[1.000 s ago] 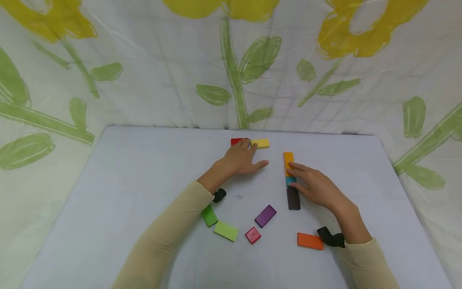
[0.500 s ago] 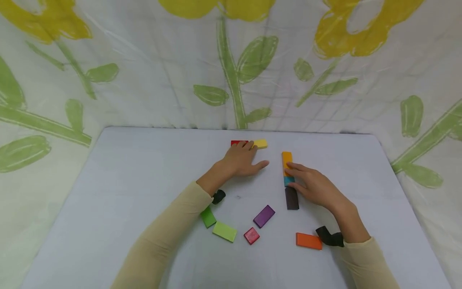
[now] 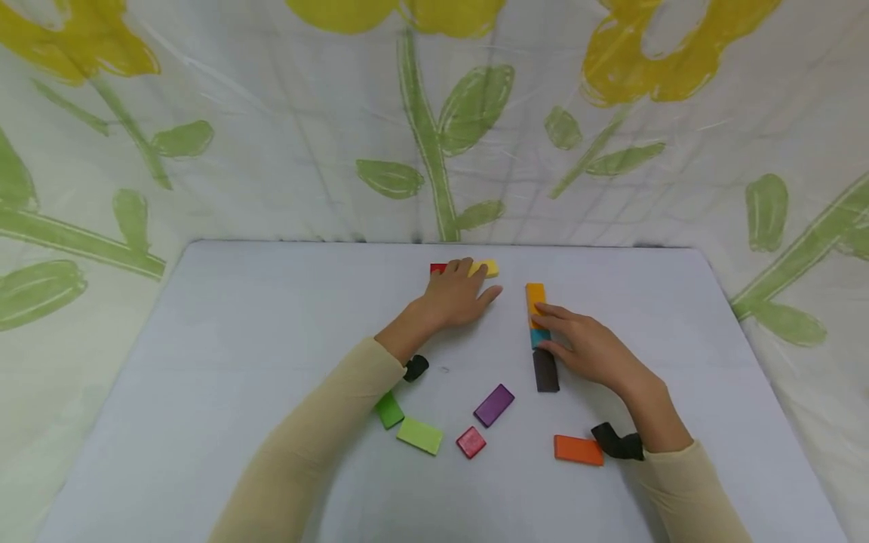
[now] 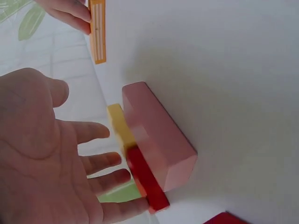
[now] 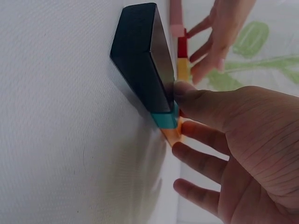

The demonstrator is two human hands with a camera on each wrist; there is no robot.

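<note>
My left hand (image 3: pixel 453 298) is at the far side of the table, fingers spread along a red block (image 3: pixel 437 268) and a yellow block (image 3: pixel 490 268) lying end to end. A pink block (image 4: pixel 156 135) stands in front of these two in the left wrist view; the hand hides it from the head camera. Farther right, an orange-yellow block (image 3: pixel 535 296), a short teal block (image 3: pixel 540 338) and a dark block (image 3: pixel 546 371) form a line. My right hand (image 3: pixel 591 351) has loosely bent fingers at the line's right side, its thumb close to where dark and teal meet.
Nearer to me lie a purple block (image 3: pixel 494 406), a small pinkish-red block (image 3: pixel 471 443), an orange block (image 3: pixel 578 450), a light green block (image 3: pixel 419 436) and a green block (image 3: pixel 389 410). A flower-printed curtain (image 3: pixel 312 151) hangs behind the table.
My left thumb has swung away toward the back and the left fingers have shifted slightly at the red and yellow blocks. The right hand stays by its line. The head view has turned slightly.
</note>
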